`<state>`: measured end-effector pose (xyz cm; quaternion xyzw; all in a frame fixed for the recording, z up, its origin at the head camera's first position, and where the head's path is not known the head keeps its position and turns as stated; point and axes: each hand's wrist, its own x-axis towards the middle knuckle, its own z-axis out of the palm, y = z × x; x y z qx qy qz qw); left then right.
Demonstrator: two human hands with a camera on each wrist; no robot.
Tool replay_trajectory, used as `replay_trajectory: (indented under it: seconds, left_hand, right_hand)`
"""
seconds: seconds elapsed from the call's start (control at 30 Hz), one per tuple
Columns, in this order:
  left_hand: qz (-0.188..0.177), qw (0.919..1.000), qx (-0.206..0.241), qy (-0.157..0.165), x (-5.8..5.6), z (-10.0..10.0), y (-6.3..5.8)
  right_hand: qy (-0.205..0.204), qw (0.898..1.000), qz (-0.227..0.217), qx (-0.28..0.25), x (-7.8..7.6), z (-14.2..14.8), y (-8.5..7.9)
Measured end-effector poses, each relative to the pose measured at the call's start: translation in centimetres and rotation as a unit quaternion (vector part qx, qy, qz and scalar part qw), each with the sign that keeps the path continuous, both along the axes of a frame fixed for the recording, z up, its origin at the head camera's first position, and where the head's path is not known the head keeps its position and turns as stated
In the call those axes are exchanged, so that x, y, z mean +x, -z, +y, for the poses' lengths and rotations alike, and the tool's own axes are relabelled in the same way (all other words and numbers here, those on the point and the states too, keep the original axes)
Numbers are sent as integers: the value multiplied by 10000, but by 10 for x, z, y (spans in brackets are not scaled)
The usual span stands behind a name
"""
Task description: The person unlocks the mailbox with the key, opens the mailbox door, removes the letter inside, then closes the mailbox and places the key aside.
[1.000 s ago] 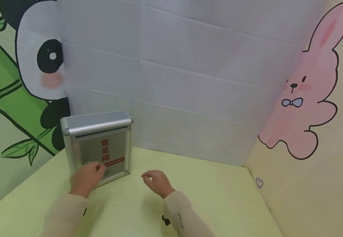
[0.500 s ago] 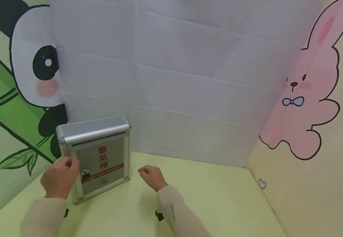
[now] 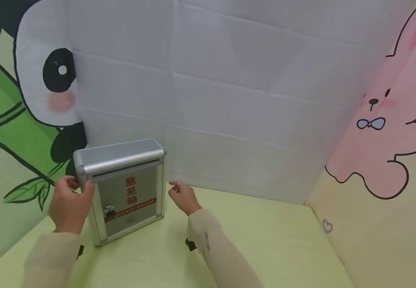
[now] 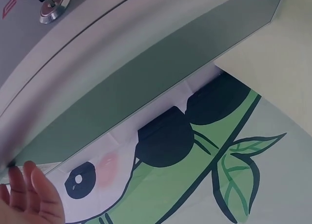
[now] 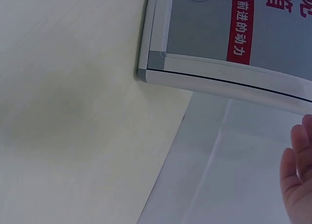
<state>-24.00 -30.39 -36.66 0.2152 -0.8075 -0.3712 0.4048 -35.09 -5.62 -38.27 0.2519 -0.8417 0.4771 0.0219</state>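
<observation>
A silver metal box is stood upright on the left half of a pale yellow tabletop, near the far edge, its front turned slightly toward the right. A narrow slot is cut along the top of the front. Below it, red lettering and a red band are printed on a grey panel, and a small lock is fitted at the panel's left.

The box is flanked by two bare hands. The left hand is held beside its left wall, thumb spread from loosely bent fingers. The right hand is held just off the right wall, fingers relaxed and narrowly parted. Nothing is gripped by either hand; whether the box is touched by the left fingertips cannot be told.

The step in hand is judged to be the placing of both hands around the box. For a firm hold, both palms would need to be brought in level against the side walls, so that the box is not tipped.

Farther out, a creased white sheet is hung behind, with a panda painted at left and a pink rabbit at right.
</observation>
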Motion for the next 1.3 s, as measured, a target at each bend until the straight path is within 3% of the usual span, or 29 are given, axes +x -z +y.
replay_trajectory:
  seconds: [0.13,0.33,0.57,0.87,1.1,1.3]
  left_hand:
    - [-23,9996,87,250,4,3,4]
    - [186,9984,179,493,19,0,14]
    - [-119,9984,214,516,33,-5,24]
    - [225,9969,-329,686,38,-3,27]
    - [49,9963,-239,819,34,5,22]
    - [-242,9951,-185,936,30,10,19]
  right_hand:
    - [7,9997,-241,45,-1,-3,-6]
    - [-371,9972,-501,413,-2,-12,-18]
    - [-481,9958,-708,321,-1,-24,-20]
    - [-49,9978,-629,205,6,-24,-22]
    - [552,9973,-467,-139,7,-13,-20]
    - [836,9940,-192,-683,4,-2,-8]
